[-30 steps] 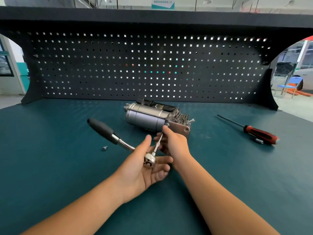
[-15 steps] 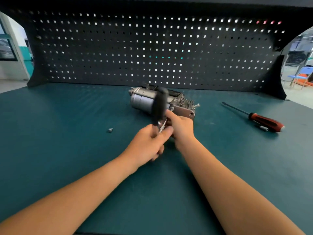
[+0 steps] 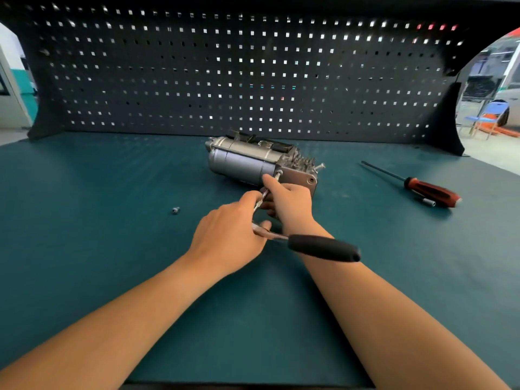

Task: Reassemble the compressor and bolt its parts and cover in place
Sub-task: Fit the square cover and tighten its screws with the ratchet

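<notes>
1. The compressor lies on its side at the far middle of the table, with its end plate turned to the near right. The work is at that plate's near-left corner.
2. The right hand is closed round the extension bar, its forefinger laid along the bar toward the socket tip, which sits at the plate corner. The bolt itself is hidden by the socket, so I cannot tell how far in it is.
3. The left hand is wrapped round the head of the ratchet. The black grip sticks out to the right and crosses above the right wrist.
4. This looks like the running-down of one plate bolt. Hold the bar square to the plate face; a tilted bar is likely to slip off the head or cross the thread.
5. Turning from the ratchet head, as gripped now, suits the early turns, where little force is wanted and a bad thread can be felt. For the final tightening, shift the left hand out onto the black grip.
6. Swing the grip in short arcs so that it clears the right forearm. The compressor rests loose on the table and may roll, so press lightly inward through the bar.
7. A loose bolt lies on the table to the left, probably for another hole. A red-handled screwdriver lies well apart on the right.
</notes>
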Tool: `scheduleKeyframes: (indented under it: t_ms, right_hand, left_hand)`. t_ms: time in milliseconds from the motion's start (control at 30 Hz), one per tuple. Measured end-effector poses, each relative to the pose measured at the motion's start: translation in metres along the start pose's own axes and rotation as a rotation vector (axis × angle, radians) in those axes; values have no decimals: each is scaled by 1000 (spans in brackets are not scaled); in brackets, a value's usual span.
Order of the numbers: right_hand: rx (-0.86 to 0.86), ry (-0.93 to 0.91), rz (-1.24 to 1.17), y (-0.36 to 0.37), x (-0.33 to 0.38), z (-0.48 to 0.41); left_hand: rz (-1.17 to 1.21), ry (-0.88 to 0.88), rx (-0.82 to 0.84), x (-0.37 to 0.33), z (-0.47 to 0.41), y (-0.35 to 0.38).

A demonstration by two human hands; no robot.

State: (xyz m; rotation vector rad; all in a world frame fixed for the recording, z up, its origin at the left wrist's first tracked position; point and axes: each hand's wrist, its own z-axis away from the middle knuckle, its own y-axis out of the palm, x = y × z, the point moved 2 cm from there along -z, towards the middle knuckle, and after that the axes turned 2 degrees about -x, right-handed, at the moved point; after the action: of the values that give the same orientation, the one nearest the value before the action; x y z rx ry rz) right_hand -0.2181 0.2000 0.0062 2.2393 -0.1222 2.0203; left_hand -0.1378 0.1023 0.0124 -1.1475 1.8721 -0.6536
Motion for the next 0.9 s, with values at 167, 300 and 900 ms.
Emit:
scheduleKeyframes:
  t_ms: [167,300,900]
  right_hand:
    - [67,176,-284,2,2,3]
    - [128,90,-97,-2,2,2]
    - [97,147,-180,1,4,9]
  left_hand:
    - [1354,-691,245,-6,-2,3]
    - [1748,-955,317,-1,-3,0]
    - [1647,-827,355,-2,-2,3]
